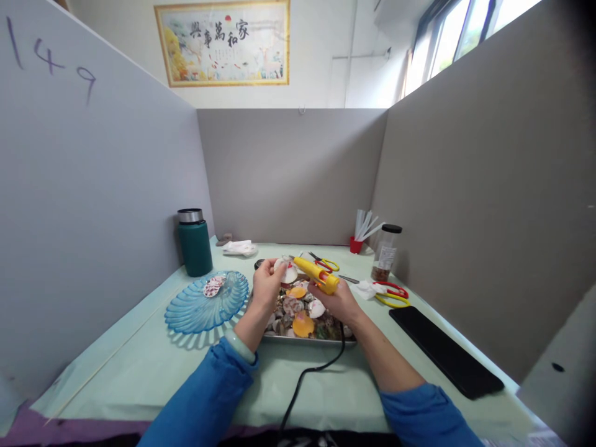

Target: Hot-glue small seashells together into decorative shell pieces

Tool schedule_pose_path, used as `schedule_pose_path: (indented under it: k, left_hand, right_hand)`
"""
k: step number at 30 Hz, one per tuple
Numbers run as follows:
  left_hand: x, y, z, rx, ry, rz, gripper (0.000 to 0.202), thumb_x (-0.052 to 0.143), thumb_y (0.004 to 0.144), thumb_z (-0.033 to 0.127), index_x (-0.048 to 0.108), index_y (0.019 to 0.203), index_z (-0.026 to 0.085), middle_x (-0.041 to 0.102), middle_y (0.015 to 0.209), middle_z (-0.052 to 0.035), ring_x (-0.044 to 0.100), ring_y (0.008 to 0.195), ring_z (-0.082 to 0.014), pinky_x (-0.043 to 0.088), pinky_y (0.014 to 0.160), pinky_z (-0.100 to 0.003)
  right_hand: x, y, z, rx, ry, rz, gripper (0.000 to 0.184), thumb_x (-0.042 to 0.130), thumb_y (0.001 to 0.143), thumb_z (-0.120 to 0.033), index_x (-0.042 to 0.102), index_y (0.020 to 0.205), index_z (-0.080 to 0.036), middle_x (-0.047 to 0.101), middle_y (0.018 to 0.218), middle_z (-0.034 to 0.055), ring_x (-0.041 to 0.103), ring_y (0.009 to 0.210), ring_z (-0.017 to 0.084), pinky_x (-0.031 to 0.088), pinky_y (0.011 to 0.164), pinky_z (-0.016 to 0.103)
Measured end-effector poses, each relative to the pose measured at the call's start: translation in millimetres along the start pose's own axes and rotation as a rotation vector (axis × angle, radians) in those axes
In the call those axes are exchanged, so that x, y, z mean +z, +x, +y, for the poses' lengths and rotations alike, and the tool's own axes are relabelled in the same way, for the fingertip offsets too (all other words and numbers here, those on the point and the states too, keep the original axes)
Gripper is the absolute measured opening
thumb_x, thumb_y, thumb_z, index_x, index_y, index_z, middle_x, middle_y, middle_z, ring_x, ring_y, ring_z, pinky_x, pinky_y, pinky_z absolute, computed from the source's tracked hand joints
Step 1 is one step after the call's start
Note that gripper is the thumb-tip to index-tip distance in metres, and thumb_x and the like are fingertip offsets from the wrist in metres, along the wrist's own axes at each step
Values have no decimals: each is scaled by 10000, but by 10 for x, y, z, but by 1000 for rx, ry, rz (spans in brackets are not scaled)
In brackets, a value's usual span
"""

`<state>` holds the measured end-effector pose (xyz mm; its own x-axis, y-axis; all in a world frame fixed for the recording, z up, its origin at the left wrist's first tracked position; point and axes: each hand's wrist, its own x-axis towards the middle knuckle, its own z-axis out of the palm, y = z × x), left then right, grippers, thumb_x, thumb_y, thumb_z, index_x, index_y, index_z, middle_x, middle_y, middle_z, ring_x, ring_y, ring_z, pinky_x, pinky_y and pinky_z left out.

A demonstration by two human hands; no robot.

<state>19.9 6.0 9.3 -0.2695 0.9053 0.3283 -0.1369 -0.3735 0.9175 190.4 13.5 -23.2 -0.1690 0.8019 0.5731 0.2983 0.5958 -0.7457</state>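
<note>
Over the back of a metal tray (302,340), my left hand (266,287) pinches a white seashell (287,273) with a reddish mark on it. My right hand (336,302) is closed round a yellow glue gun (317,274), its nozzle pointing left at the shell; whether the two touch I cannot tell. A black cord (305,374) runs from the gun toward the front edge. Mixed shells fill the tray below, among them an orange shell (303,324). Left of my hand lies a blue scalloped glass plate (184,315) bearing a speckled shell (214,286).
A green bottle (194,245) stands at the back left, near white tissue (239,248). Rightward are a red cup (356,246) of glue sticks, a lidded jar (386,254), red-and-yellow scissors (393,295) and a black slab (444,351). Grey partitions (293,177) enclose the table.
</note>
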Motion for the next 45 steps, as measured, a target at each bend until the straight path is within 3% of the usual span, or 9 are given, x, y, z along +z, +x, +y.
schedule_pose_path:
  k: [4, 8, 18, 25, 33, 45]
  left_hand:
    - [13, -16, 0, -26, -16, -51, 283, 675, 675, 317, 532, 848, 145, 632, 664, -10, 599, 558, -140, 520, 447, -246]
    - [38, -62, 23, -37, -13, -178, 302, 682, 673, 332, 507, 848, 158, 599, 665, 5, 585, 581, -142, 535, 445, -262]
    - [69, -142, 78, -73, -48, -383, 359, 692, 679, 401, 485, 867, 174, 563, 717, 16, 560, 597, -126, 536, 433, -258]
    - [70, -155, 123, -93, -58, -389, 431, 637, 724, 491, 579, 991, 157, 585, 791, -29, 586, 679, -152, 546, 460, -258]
    - [72, -120, 89, -98, -35, -387, 425, 620, 734, 526, 626, 821, 110, 574, 706, -44, 562, 631, -151, 535, 440, -253]
    - [75, -125, 96, -80, -12, -383, 425, 625, 719, 545, 607, 770, 124, 562, 673, -24, 545, 605, -135, 515, 424, -229]
  right_hand:
    - [-29, 16, -47, -10, 50, 93, 245, 596, 774, -393, 636, 783, -152, 553, 571, -11, 505, 537, 131, 405, 517, 237]
    - [-42, 29, -58, -29, 49, 133, 253, 613, 777, -400, 635, 818, -152, 569, 586, 0, 536, 580, 150, 414, 529, 240]
    - [-34, 25, -87, -24, 71, 124, 230, 609, 779, -395, 621, 769, -165, 562, 567, -5, 543, 575, 153, 412, 526, 240]
    - [-35, 14, -111, -6, 82, 129, 216, 607, 778, -372, 603, 732, -161, 535, 560, -13, 496, 535, 131, 397, 516, 234]
    - [-17, 14, -65, -17, 100, 131, 222, 616, 764, -370, 602, 719, -154, 547, 605, -4, 484, 549, 124, 404, 531, 232]
    - [-20, 6, -71, -9, 94, 137, 240, 617, 763, -388, 609, 731, -150, 555, 611, 0, 495, 557, 126, 419, 538, 233]
